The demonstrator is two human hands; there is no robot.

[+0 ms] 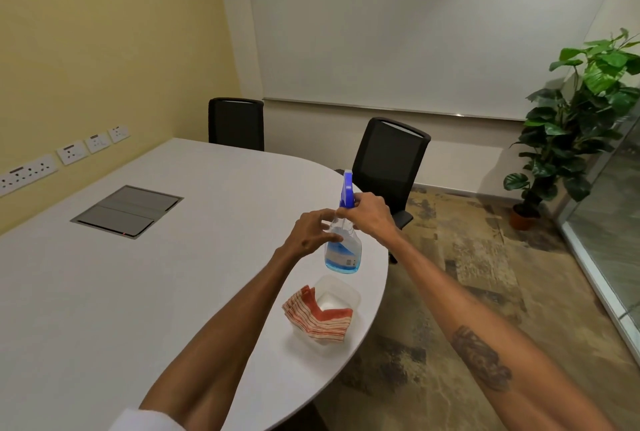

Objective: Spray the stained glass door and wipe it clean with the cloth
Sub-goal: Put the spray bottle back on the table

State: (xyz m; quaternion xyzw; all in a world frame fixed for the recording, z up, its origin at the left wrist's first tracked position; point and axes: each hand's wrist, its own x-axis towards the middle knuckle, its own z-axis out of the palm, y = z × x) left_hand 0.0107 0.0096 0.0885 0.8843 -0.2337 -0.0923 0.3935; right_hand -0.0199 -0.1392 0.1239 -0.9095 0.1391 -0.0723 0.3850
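Gripping the spray bottle [343, 250] at its blue trigger head, your right hand [369, 214] held it above the worktop [138, 292] mid-frame; your left hand [311, 233], fingers curled, steadied its body. The cloth [317, 318] waited below, the glass door [609, 222] at right unsprayed; next, carry both over.

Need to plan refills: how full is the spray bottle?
Nearly empty. The spray bottle, held above the table by both hands, shows blue liquid only in a thin band at its base; the clear body above looks empty.
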